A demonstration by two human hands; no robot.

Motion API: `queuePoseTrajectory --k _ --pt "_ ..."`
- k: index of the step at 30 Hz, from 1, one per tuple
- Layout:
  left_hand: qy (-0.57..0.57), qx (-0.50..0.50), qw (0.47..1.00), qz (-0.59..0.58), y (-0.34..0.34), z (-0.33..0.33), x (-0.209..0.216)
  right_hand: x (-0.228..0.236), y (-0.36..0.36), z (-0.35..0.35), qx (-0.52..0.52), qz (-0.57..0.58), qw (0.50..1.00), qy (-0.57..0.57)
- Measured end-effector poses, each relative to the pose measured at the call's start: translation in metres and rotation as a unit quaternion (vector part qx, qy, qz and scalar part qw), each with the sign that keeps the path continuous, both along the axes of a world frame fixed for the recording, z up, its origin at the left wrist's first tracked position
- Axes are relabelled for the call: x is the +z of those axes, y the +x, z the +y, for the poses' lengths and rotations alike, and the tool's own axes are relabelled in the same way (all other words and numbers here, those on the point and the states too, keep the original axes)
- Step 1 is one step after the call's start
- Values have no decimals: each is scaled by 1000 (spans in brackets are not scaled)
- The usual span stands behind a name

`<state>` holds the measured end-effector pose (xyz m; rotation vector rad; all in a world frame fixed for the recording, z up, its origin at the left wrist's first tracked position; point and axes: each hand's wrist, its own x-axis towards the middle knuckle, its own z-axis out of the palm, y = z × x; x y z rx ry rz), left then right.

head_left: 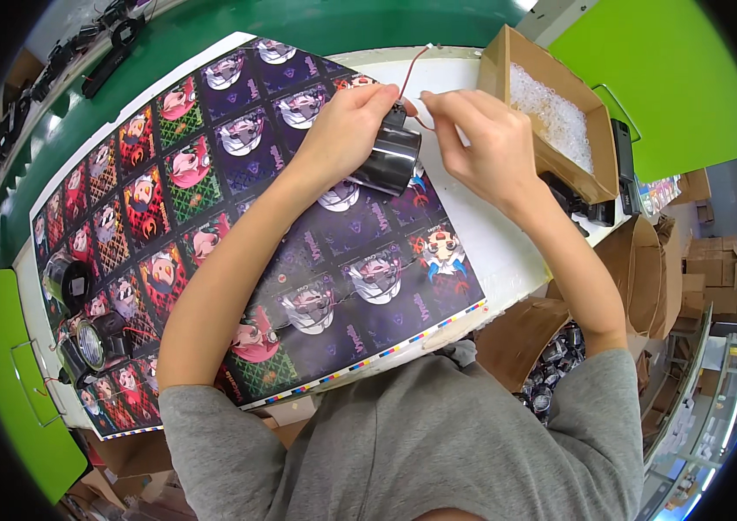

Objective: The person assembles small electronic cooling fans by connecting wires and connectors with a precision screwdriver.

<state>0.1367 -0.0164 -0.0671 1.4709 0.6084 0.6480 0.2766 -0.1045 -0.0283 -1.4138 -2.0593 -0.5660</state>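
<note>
My left hand (349, 130) is closed around the neck of a glossy black cylindrical housing (393, 160), held tilted above the printed sheet. From its top a thin red wire (409, 71) rises, ending in a small white tip. Just to the right, my right hand (486, 143) has thumb and forefinger pinched together beside the housing's neck. A short stretch of reddish wire (423, 122) curves between the housing and these fingertips. Whatever they pinch is too small to make out.
A large sheet printed with cartoon characters (238, 184) covers much of the white table (514, 260). Several black lamp-like housings (91, 343) lie at its left end. At right stands a cardboard box (605, 130) of small clear pieces (551, 108); below, another carton holds dark parts (551, 369).
</note>
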Motion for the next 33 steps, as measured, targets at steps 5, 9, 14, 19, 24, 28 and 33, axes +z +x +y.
queuePoseTrajectory --k 5,9,14,19,24,28,33 --pt "17 21 1000 13 -1 2 -5 -5 -4 0 16 15 1000 -16" --pt "37 35 998 28 1 1 -4 -5 -7 -1 10 9 1000 -24" --pt "45 42 998 15 1 0 -7 -8 -10 -2 -11 4 1000 -20" --pt "83 53 995 15 1 -4 -6 -1 -8 0 -23 38 994 -99" --pt "143 74 986 32 -1 -5 -1 11 -3 13 -17 80 978 -190" --pt "73 77 994 21 1 -6 -1 18 1 21 32 122 964 -235" --pt "50 68 996 16 1 -2 -5 27 7 34 57 164 924 -341"
